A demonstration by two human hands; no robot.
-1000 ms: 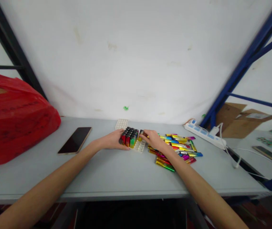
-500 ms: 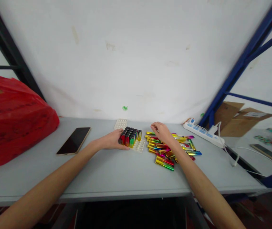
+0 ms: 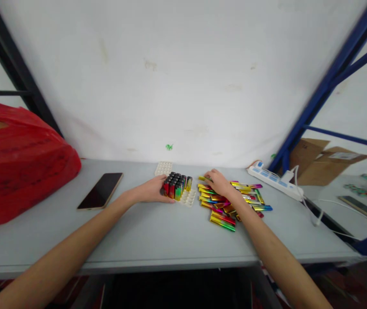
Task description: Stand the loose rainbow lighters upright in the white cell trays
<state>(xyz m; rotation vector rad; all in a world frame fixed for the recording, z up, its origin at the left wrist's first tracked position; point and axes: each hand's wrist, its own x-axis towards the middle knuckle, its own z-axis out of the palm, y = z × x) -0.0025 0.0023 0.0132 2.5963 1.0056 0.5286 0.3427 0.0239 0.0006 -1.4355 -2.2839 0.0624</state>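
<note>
Black-topped cylinders [image 3: 173, 189] are standing bunched upright on a pale bumpy tray [image 3: 188, 198], pretty much mid-table. Left hand [image 3: 152, 189] is cupping the bunch's left side, thumb and fingers spread apart. Right hand [image 3: 218, 182] is curling over the loose shiny pile [image 3: 224, 221], fingertips at a gold piece [image 3: 203, 178]; can't tell if they're actually pinching it, tbh.

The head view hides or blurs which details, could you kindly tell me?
Head view:
- Front white tray's left part: hidden by upright black-topped metallic tubes.
- Part of the loose pile: covered by the right hand.
- Red plastic bag's left side: cut off by the frame edge.
- Carton label's print: too small, blurred.
</note>
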